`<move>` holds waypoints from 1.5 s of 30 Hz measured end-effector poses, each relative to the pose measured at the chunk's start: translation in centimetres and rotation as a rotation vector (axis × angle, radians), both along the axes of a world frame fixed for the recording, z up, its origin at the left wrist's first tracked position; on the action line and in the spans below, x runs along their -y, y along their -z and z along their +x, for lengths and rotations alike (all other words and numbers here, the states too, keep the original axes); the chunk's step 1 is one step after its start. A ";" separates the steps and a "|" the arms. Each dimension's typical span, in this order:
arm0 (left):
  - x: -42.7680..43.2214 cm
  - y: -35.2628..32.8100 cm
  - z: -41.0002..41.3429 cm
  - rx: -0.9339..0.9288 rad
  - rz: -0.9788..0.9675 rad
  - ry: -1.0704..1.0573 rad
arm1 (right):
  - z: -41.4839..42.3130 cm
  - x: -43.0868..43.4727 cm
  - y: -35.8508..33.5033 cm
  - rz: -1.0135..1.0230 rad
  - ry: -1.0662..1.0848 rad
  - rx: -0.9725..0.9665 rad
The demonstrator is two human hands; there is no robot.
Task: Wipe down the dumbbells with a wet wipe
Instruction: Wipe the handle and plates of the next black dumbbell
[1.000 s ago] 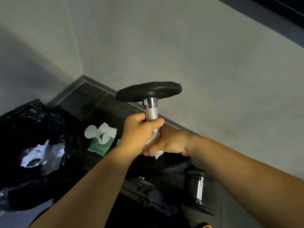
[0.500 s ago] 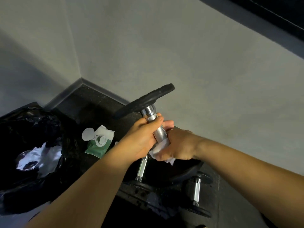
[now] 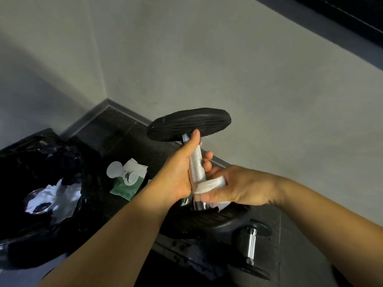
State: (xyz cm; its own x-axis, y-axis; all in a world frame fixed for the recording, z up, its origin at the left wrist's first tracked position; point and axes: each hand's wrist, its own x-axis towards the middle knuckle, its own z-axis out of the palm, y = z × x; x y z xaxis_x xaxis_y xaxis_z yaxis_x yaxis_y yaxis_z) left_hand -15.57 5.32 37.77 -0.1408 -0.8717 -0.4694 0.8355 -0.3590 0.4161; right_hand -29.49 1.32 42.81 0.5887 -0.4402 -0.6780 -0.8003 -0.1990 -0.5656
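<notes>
Nearest the camera, a second dumbbell lies on the dark floor just beside the lower plate of the dumbbell in hand; whether it has been wiped I cannot tell in this dim light. Above it, the left hand is closed around the knurled handle with the thumb stretched up toward the upper plate, propping the bar nearly upright. The right hand pinches the wet wipe around the handle's lower end, close to the bottom plate. The task looks partway through: the handle is being rubbed, with plates and the other dumbbell probably left. Half a second ago the bar tilted farther over; now it stands straighter. Farther off sit the open green wipe pack and a black rubbish bag holding crumpled white wipes.
</notes>
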 end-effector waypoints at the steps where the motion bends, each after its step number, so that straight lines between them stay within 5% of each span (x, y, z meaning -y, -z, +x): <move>1: -0.1 -0.1 0.2 -0.014 -0.002 -0.003 | -0.2 -0.1 -0.6 -0.029 0.044 0.028; 10: -0.6 0.0 2.1 -0.106 -0.076 0.044 | 1.2 0.0 -1.2 -0.891 0.104 0.444; 15: -0.9 0.5 2.5 -0.092 -0.092 0.038 | 4.8 0.2 -0.5 -1.248 -0.175 0.451; 23: -0.8 1.1 3.0 -0.122 -0.112 -0.003 | 3.7 -0.8 -0.5 -0.621 -0.311 0.387; 27: -0.7 1.2 3.2 -0.108 -0.037 0.004 | 2.9 -1.0 -0.1 -0.727 -0.369 0.439; 31: -0.9 1.4 3.0 -0.076 -0.009 0.029 | 2.7 -1.2 0.6 -0.622 -0.414 0.495; 38: -0.9 1.0 2.6 -0.089 -0.060 0.057 | 4.1 1.2 1.8 -0.953 -0.220 0.477; 45: -0.7 1.1 2.9 -0.048 0.064 -0.020 | 1.5 -0.6 0.5 -0.503 -0.442 0.436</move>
